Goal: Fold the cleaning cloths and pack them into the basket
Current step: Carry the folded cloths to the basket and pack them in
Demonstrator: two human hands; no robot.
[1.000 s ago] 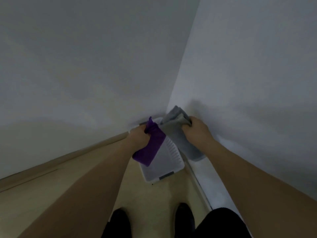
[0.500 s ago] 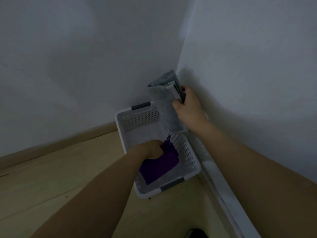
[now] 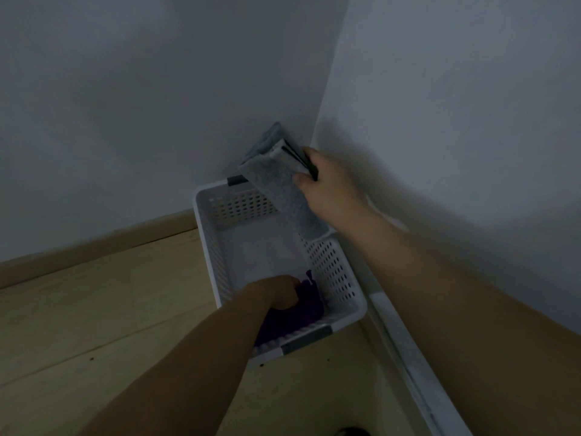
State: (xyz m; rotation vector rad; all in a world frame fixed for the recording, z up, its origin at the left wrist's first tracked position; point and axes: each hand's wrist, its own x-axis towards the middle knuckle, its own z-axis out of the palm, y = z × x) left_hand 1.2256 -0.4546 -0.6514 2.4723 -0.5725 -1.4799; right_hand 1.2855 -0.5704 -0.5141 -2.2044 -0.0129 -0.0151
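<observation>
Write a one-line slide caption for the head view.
Left hand presses a purple cloth into the white basket while right hand holds folded grey cloths above.

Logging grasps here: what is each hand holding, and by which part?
Left hand grips the purple cloth at its top inside the basket. Right hand holds the folded grey cloth by its upper edge.

Two bare forearms, no sleeves, hands (image 3: 327, 187) ungloved, dark shoe tip (image 3: 350, 432)

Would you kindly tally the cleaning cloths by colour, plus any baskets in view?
Purple cloth: 1, gripped by the left hand inside the basket.
Grey cloth: 1, folded, held by the right hand above the basket.
White basket: 1.
Total: 3 things.
</observation>
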